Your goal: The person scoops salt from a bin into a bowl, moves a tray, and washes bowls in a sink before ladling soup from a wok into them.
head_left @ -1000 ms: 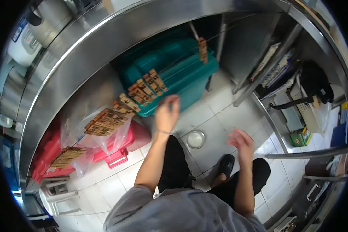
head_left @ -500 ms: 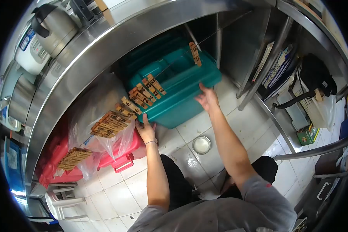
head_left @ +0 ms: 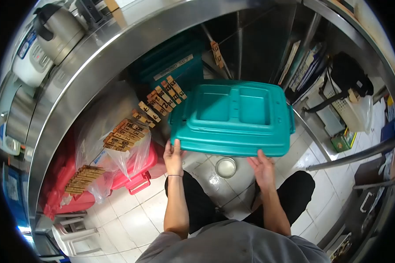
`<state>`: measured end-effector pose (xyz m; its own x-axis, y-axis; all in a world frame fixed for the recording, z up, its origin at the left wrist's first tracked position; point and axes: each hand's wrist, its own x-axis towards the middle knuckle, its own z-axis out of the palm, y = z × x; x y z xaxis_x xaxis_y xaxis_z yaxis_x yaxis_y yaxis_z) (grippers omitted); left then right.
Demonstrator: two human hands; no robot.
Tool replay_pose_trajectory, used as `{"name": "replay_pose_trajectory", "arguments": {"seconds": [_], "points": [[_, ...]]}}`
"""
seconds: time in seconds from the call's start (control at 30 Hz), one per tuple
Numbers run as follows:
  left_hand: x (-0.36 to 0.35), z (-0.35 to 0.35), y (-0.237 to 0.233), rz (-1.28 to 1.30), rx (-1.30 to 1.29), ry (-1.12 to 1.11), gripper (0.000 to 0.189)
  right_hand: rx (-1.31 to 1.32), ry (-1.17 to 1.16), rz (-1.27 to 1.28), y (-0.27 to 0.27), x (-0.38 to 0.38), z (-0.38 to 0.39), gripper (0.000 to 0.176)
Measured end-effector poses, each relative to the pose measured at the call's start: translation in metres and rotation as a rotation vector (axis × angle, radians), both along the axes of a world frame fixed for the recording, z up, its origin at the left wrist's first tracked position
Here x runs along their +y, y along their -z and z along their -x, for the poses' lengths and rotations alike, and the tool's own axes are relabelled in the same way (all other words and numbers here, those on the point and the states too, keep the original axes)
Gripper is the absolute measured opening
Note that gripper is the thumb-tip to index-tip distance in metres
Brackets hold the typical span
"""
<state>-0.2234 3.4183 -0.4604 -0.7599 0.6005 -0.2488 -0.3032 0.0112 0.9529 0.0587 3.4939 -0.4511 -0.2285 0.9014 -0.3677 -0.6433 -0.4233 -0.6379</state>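
Note:
A teal lidded storage box [head_left: 232, 118] is out in front of the steel counter, its lid on and two recessed panels facing up. My left hand [head_left: 174, 158] touches its near left corner, with the thumb up against the rim and the other fingers partly hidden. At the near right edge, my right hand [head_left: 262, 170] has its fingers spread, the tips against or just below the rim. Numbered wooden clothespins [head_left: 164, 97] hang on a line left of the box. Below the box, a small round metal tin [head_left: 225, 168] rests on the tiled floor.
Another teal box [head_left: 175, 70] stands under the counter [head_left: 101, 57]. Pink containers [head_left: 140, 177] and a clear plastic bag are at the left, above a white stool [head_left: 72, 236]. On the right are a shelf with papers, a white basket [head_left: 344, 104] and a green box [head_left: 343, 141].
The teal box has come out from under the counter, toward me and to the right, showing its lid top and another teal box behind. My right hand has moved down and right.

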Motion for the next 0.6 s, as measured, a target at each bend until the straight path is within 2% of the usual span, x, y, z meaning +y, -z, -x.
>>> {"name": "replay_pose_trajectory", "arguments": {"seconds": [0.17,0.27,0.37,0.43,0.47,0.5,0.57,0.6], "points": [[0.016,-0.011,-0.004,0.033,0.010,0.250,0.044,-0.101,0.122,-0.013,0.011,-0.021,-0.042,0.029],[0.055,0.029,0.026,0.174,0.215,0.419,0.050,-0.142,0.187,0.035,0.004,-0.031,-0.060,0.030],[0.111,0.016,-0.012,0.121,0.150,0.327,0.054,-0.187,0.279,0.070,0.001,-0.036,-0.074,0.033],[0.135,0.003,-0.032,0.229,0.272,0.480,0.046,-0.198,0.378,0.078,-0.001,-0.037,-0.080,0.036],[0.144,0.000,-0.027,0.224,0.353,0.567,0.047,-0.209,0.344,0.064,0.000,-0.035,-0.088,0.038],[0.146,-0.004,-0.029,0.235,0.293,0.606,0.046,-0.223,0.309,0.060,0.001,-0.037,-0.100,0.040],[0.146,-0.012,-0.019,0.239,0.228,0.582,0.045,-0.342,0.056,0.132,-0.014,-0.037,-0.124,0.053],[0.144,-0.019,-0.015,0.227,0.406,0.559,0.044,-0.361,0.101,0.187,-0.023,-0.037,-0.129,0.059]]}}
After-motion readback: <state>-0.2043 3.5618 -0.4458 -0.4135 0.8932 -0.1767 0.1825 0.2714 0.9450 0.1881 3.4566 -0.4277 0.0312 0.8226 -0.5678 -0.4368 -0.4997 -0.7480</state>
